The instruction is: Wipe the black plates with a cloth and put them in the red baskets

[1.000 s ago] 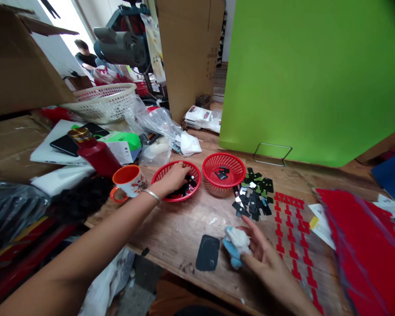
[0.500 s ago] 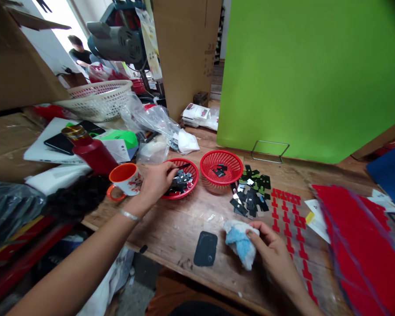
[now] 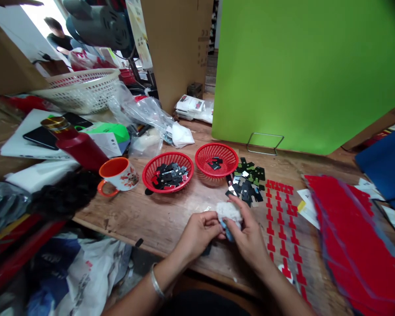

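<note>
My two hands meet over the front of the wooden table. My right hand [image 3: 248, 239] is closed on a white and blue cloth [image 3: 228, 211]. My left hand [image 3: 197, 232] is pinched against the cloth's left side; what its fingers hold is hidden. A dark flat pad [image 3: 206, 251] peeks out under my hands. Behind them stand two red baskets: the left one [image 3: 150, 169] holds several black and silver pieces, the right one [image 3: 232, 154] holds a few. A loose pile of black pieces [image 3: 248, 184] lies beside the right basket.
Rows of red T-shaped stickers [image 3: 279, 219] and red sheets [image 3: 352, 237] lie to the right. An orange mug [image 3: 116, 175], a red bottle [image 3: 80, 148], a white basket [image 3: 82, 90] and bags crowd the left. A green board [image 3: 303, 70] stands behind. A person [image 3: 57, 37] is far back.
My left hand left the left red basket and came down to the cloth. My right hand picked the cloth up and moved it left. The view shifted right.
</note>
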